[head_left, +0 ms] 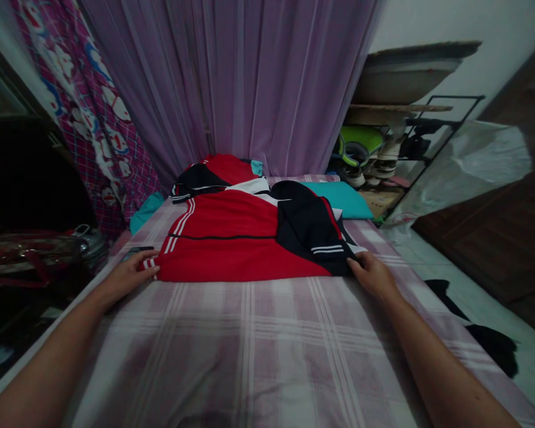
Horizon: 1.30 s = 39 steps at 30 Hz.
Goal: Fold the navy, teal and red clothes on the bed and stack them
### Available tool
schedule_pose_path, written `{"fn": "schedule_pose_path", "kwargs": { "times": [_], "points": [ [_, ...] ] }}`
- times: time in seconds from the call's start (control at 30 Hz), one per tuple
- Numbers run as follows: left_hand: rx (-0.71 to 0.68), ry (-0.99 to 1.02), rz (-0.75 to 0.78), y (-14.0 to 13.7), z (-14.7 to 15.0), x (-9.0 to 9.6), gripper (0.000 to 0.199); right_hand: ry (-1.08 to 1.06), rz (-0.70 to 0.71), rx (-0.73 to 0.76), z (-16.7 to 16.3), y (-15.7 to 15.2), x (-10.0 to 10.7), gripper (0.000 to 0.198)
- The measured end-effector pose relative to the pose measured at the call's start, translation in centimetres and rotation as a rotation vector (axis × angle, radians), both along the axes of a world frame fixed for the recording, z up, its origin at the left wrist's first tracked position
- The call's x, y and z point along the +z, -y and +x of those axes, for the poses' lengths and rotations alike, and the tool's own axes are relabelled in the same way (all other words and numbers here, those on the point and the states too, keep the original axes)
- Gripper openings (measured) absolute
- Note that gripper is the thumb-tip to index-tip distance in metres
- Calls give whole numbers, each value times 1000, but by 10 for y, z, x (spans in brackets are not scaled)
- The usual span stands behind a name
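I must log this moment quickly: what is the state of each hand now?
Left hand: pinching the near left corner of the red jacket.
Right hand: gripping the near right corner, at its dark sleeve.

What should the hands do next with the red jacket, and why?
Probably lift the near edge and fold it away. The left hand and right hand already pinch both near corners of the red jacket, which lies flat on the bed.

No legible text or labels anywhere
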<state>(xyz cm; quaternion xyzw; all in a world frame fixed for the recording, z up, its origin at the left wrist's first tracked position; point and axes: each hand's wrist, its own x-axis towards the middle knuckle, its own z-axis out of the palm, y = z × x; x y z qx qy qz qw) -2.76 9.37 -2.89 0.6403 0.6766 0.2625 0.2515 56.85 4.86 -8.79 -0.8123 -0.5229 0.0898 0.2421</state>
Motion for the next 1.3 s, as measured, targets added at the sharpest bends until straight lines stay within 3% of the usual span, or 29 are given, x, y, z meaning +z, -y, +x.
{"fn": "schedule_pose_path", "kwargs": {
  "times": [0.13, 0.23, 0.37, 0.47, 0.53, 0.63, 0.73, 0.8, 0.97, 1.2, 1.3],
  "points": [
    [36, -6, 91, -5, 7, 3, 57, -17, 5, 76, 11, 14, 10, 22],
    [-59, -126, 125, -7, 6, 5, 59, 22, -19, 88, 23, 30, 17, 20],
    [-223, -255, 54, -9, 0, -6, 61, 75, -100, 79, 28, 46, 11, 26],
    [-205, -367, 40, -8, -3, -14, 60, 143, -164, 59, 21, 49, 12, 34],
    [-129, -450, 132, -5, 0, -12, 59, 212, -178, 56, 13, 49, 19, 44],
    [-94, -547, 332, 6, 19, -7, 57, 375, -88, 109, 0, 49, 31, 57],
    [-258, -607, 431, 20, 53, -12, 54, 550, 28, 233, -10, 47, 32, 61],
    [-423, -665, 380, 26, 76, -24, 53, 612, 65, 317, -12, 42, 26, 55],
    [-515, -720, 188, 22, 96, -51, 58, 483, 49, 354, -4, 22, 26, 33],
    [-471, -680, 116, 17, 96, -47, 55, 258, 130, 167, -31, -18, 81, 39],
    [-422, -685, 123, 19, 102, -48, 55, 159, 215, 167, -49, -42, 89, 41]
  ]
}}
